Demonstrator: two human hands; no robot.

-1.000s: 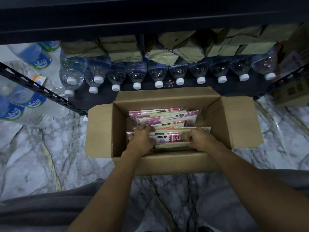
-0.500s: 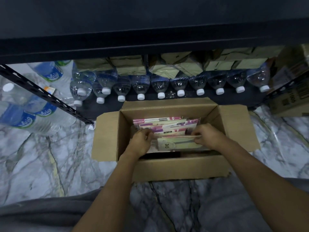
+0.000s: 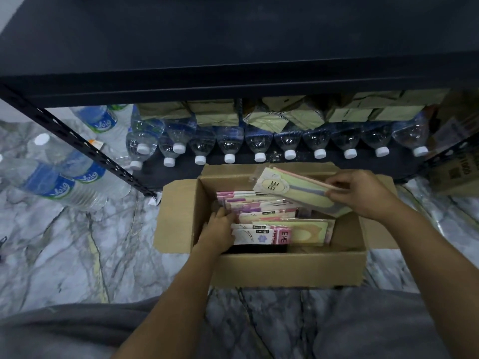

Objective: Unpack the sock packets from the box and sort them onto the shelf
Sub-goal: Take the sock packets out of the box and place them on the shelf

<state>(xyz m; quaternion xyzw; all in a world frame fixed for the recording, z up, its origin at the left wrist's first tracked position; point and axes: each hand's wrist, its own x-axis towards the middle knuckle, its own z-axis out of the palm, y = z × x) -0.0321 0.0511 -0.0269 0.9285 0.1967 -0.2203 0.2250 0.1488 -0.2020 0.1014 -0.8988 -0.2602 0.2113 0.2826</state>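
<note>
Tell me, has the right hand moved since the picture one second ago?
Yes. The right hand, holding a sock packet, went from the near wall of the box toward its far right corner.

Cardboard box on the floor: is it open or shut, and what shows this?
Open. The cardboard box has its flaps folded outward, sock packets show inside it, and the right hand holds one sock packet over it.

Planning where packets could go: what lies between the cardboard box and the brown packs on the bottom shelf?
Head view: a row of water bottles lying down, white caps toward the cardboard box, brown packs behind them.
</note>
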